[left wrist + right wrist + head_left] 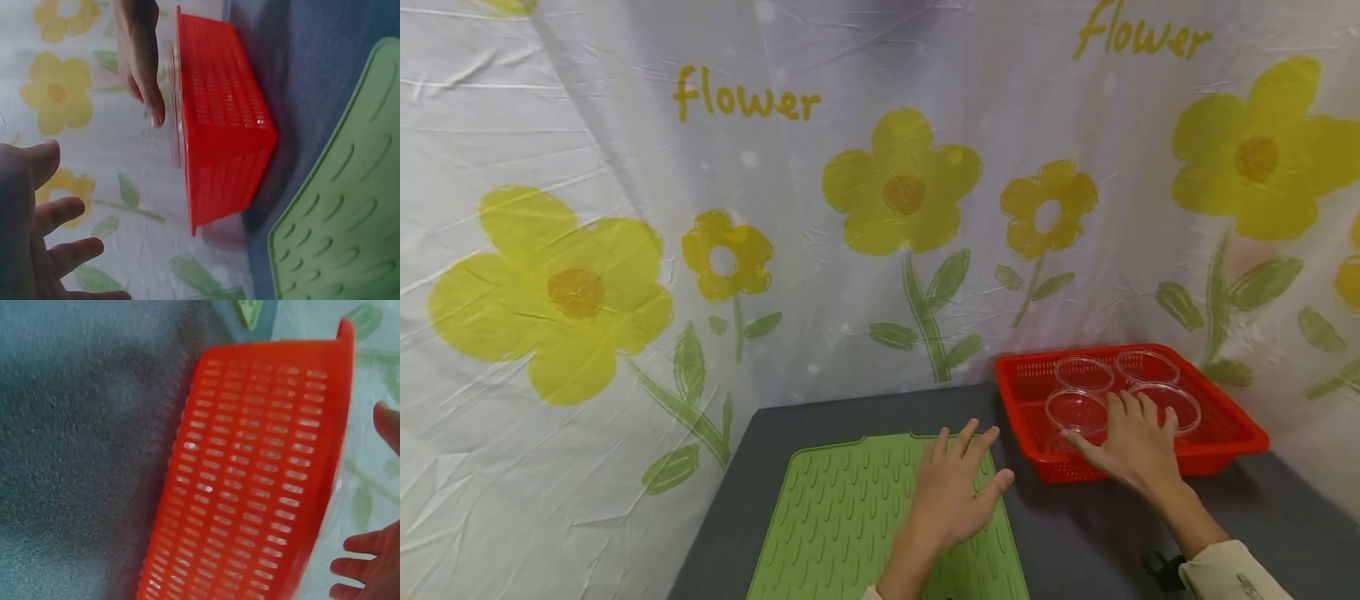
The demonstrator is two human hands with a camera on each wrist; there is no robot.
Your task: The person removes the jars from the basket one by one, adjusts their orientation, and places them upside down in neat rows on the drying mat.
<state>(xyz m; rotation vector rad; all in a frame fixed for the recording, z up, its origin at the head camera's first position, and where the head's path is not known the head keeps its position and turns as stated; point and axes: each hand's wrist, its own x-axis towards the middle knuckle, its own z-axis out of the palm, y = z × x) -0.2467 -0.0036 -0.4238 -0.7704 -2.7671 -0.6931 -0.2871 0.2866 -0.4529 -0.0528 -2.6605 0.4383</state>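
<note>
A red plastic basket [1048, 468] with slotted sides holds several clear round dishes or lids [1077, 412], whose rims reach about the basket's top edge. My right hand [1138, 437] is over the basket's near side with fingers spread, above the front dishes; nothing shows in its grasp. In the right wrist view its fingers [365, 565] and thumb stand apart beyond the basket rim. My left hand [951, 496] hovers above a green ridged mat [827, 508], fingers spread and holding nothing. The left wrist view shows the same hand [37, 212] away from the basket.
The dark grey table [730, 517] carries the mat, with the basket to its right near the back. A white curtain [820, 333] printed with yellow flowers hangs behind the table and along its sides. A small black object [1163, 571] sits by the right sleeve.
</note>
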